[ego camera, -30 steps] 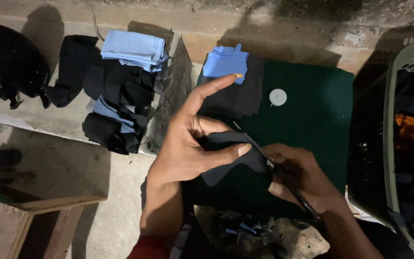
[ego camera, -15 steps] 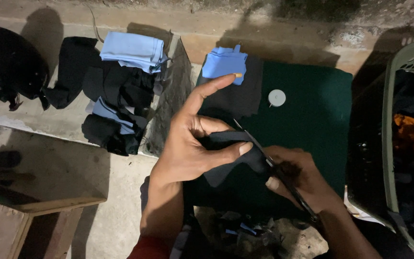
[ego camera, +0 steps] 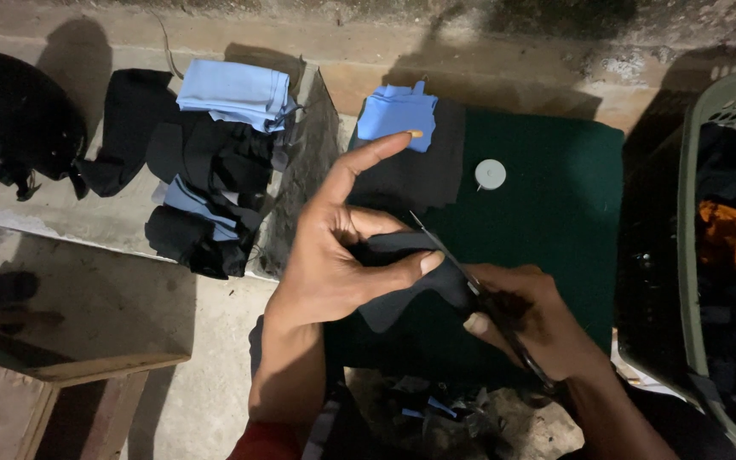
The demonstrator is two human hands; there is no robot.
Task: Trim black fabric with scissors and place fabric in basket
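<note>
Black, soft fabric piece (ego camera: pixel 406 281) sits pinched between thumb and curled fingers of the left hand (ego camera: pixel 338 255), forefinger pointing straight out, above a dark green cloth (ego camera: pixel 555 221). The right hand (ego camera: pixel 530 319) is closed round thin metal scissors (ego camera: pixel 462 277), whose blades meet the fabric's edge. A small white disc (ego camera: pixel 490 174) lies flat on the green. Folded pale-blue and black cloths (ego camera: pixel 215 162) heap on rough concrete at left; a ribbed plastic basket (ego camera: pixel 696 170) stands at right.
</note>
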